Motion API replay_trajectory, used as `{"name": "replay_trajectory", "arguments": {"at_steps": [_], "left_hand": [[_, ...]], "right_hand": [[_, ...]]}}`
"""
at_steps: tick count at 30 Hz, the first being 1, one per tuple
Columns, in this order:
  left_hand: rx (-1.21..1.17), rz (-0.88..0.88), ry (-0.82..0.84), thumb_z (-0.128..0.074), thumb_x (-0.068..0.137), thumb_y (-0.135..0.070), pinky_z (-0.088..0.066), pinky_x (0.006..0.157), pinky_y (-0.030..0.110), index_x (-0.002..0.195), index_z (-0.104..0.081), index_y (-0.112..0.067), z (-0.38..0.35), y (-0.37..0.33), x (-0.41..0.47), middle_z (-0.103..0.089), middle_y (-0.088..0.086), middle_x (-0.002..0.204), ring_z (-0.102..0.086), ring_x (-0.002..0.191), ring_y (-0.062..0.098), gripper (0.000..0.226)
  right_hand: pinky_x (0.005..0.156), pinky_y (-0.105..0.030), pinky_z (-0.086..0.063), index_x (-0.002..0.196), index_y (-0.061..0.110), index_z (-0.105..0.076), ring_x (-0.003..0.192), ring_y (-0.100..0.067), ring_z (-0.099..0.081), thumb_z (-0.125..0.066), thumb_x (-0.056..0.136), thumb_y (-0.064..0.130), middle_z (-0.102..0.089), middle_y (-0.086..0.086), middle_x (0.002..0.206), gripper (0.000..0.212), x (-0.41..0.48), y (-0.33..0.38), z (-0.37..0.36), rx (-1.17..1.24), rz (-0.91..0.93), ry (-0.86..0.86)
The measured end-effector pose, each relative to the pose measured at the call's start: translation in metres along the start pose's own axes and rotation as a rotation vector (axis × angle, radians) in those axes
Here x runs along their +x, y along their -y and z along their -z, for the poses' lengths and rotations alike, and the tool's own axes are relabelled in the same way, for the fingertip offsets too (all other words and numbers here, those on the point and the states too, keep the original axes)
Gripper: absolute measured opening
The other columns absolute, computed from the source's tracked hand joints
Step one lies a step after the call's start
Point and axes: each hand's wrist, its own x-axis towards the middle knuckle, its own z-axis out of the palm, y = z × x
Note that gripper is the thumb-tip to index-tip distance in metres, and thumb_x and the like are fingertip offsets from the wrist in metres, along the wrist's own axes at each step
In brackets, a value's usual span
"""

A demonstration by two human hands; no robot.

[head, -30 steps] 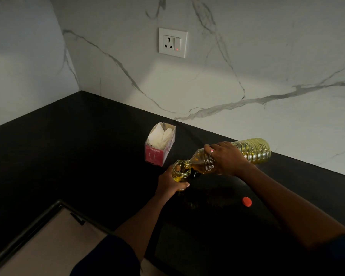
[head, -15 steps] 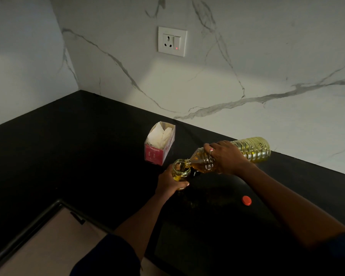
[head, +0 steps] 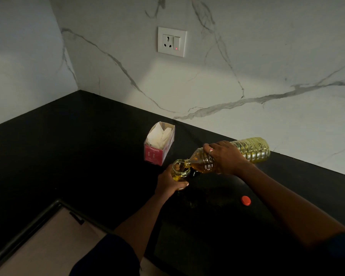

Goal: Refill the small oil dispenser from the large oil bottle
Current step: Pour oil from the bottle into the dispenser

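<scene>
On a black bench (head: 68, 156), a ribbed clear plastic oil bottle (head: 251, 150), gripped by the right hand (head: 227, 158), is tipped into a small glass dispenser (head: 180, 170) gripped by the left hand (head: 168, 184); a shallow tilt is advised.

Large oil bottle (head: 251, 149): clear plastic, ribbed, glossy, is letting yellow oil show through; small oil dispenser (head: 181, 168): transparent, is catching light at its threaded mouth, glass or plastic cannot be told; cap (head: 245, 200): red plastic, smooth; countertop (head: 68, 156): black stone-like slab, polished, is reflecting faintly near the cap; wall (head: 247, 66): white marble-look panel with grey veins, smooth, is giving a soft sheen; socket plate (head: 172, 41): white plastic, smooth; box (head: 157, 155): pink printed card, is looking matt; tissues (head: 159, 135): white paper, crumpled; sleeve (head: 108, 255): dark cloth, matt.
</scene>
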Motion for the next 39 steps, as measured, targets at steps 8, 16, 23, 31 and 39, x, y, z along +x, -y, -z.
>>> {"name": "replay_trajectory", "arguments": {"at_steps": [8,16,23,31,39], "left_hand": [[0.001,0.001,0.01,-0.081,0.067,-0.018,-0.039,0.099,0.026,0.133,-0.043,-0.018,0.001,-0.0019,-0.0012,-0.052,0.002,0.132,-0.046,0.126,0.018,0.077],[0.009,0.007,0.0,-0.082,0.065,-0.019,-0.04,0.1,0.028,0.132,-0.045,-0.019,0.0008,-0.002,-0.0016,-0.054,0.002,0.13,-0.048,0.124,0.018,0.076],[-0.003,0.0,-0.006,-0.083,0.064,-0.019,-0.039,0.098,0.025,0.13,-0.047,-0.018,0.0012,-0.0012,-0.0017,-0.055,0.002,0.129,-0.049,0.123,0.017,0.075],[0.0,0.002,-0.012,-0.083,0.064,-0.02,-0.039,0.097,0.025,0.129,-0.047,-0.019,0.0003,-0.0002,-0.0011,-0.055,0.001,0.128,-0.049,0.123,0.018,0.075],[0.007,0.005,0.0,-0.082,0.066,-0.019,-0.038,0.096,0.023,0.133,-0.044,-0.019,0.0008,-0.0022,-0.0018,-0.053,0.002,0.132,-0.047,0.126,0.018,0.076]], "right_hand": [[0.109,-0.038,-0.031,0.144,0.018,-0.022,0.125,-0.025,-0.044,-0.076,0.07,0.042,-0.045,-0.007,0.138,0.095,-0.0003,0.0002,0.0001,0.004,-0.005,0.004],[0.109,-0.038,-0.032,0.144,0.018,-0.021,0.124,-0.024,-0.045,-0.076,0.07,0.044,-0.046,-0.007,0.137,0.096,0.0012,-0.0007,-0.0026,-0.005,-0.002,0.004],[0.108,-0.038,-0.032,0.144,0.018,-0.022,0.123,-0.025,-0.046,-0.077,0.068,0.044,-0.047,-0.006,0.136,0.097,0.0023,-0.0012,-0.0028,-0.004,0.003,0.004],[0.109,-0.039,-0.03,0.144,0.017,-0.021,0.124,-0.025,-0.045,-0.076,0.07,0.044,-0.045,-0.007,0.138,0.096,0.0012,-0.001,-0.0023,-0.002,0.003,0.004],[0.108,-0.039,-0.031,0.144,0.017,-0.022,0.123,-0.025,-0.045,-0.075,0.07,0.044,-0.046,-0.007,0.138,0.094,0.001,-0.0005,-0.0007,-0.003,0.0,-0.007]]}}
